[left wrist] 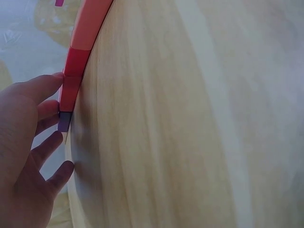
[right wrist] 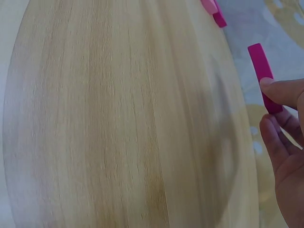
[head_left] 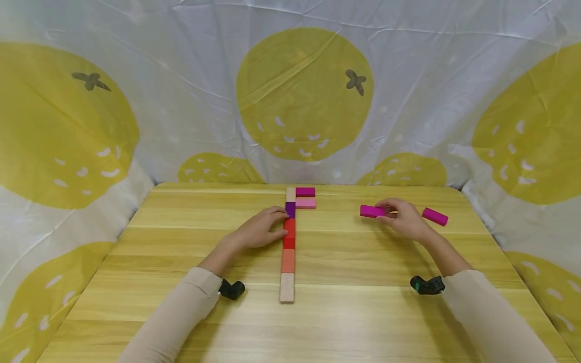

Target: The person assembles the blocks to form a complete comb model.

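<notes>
A column of wooden blocks runs away from me: a pale wood block (head_left: 287,288), a salmon block (head_left: 288,260), red blocks (head_left: 289,228), a purple block (head_left: 291,210) and a beige block (head_left: 291,194). To the right of its far end lie a magenta block (head_left: 305,192) and a pink block (head_left: 305,203). My left hand (head_left: 258,229) rests along the column's left side, thumb by the red, fingers spread in the left wrist view. Between thumb and fingers, my right hand (head_left: 404,219) pinches another magenta block (right wrist: 259,61), held above the table.
One more magenta block (head_left: 434,216) lies tilted right of my right hand. Dark wrist devices (head_left: 233,290) hang at both sleeves. Behind the wooden table (head_left: 354,312) hangs a white cloth (head_left: 195,101) with yellow fruit prints.
</notes>
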`<action>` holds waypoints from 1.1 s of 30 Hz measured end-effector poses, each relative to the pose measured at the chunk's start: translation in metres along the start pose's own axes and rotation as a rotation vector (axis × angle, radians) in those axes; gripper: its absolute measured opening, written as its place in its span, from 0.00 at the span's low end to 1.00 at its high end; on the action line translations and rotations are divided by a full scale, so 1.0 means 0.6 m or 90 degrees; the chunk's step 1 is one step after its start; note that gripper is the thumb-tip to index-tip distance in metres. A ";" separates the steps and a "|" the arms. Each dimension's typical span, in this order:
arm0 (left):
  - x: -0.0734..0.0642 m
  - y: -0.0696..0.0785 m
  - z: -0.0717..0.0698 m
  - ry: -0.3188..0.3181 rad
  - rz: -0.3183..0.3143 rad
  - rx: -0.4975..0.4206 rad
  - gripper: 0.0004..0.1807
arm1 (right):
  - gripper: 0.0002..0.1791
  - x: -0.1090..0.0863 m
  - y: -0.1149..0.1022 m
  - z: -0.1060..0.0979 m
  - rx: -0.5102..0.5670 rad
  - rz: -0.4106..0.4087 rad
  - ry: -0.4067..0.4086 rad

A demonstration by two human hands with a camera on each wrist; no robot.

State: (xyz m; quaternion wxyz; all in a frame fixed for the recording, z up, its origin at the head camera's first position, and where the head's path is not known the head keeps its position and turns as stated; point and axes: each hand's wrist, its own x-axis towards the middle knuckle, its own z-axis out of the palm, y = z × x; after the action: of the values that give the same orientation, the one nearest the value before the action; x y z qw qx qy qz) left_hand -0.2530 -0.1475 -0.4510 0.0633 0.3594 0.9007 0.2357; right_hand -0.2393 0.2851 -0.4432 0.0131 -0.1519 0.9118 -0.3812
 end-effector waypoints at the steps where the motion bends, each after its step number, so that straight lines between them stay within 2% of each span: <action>1: 0.000 0.000 0.001 -0.001 0.001 0.001 0.27 | 0.18 0.001 -0.001 0.002 0.003 -0.001 -0.003; 22: 0.000 -0.003 -0.001 0.004 -0.004 -0.005 0.27 | 0.15 0.036 -0.037 0.058 0.042 -0.034 -0.020; 33: 0.003 -0.008 -0.001 0.006 0.011 -0.007 0.26 | 0.15 0.056 -0.066 0.097 0.061 -0.055 -0.032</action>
State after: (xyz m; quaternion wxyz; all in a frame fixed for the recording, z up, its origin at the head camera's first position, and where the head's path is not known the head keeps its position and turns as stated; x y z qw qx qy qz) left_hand -0.2573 -0.1494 -0.4528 0.0588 0.3659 0.8965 0.2429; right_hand -0.2529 0.2091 -0.4535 0.0271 -0.1999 0.8846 -0.4204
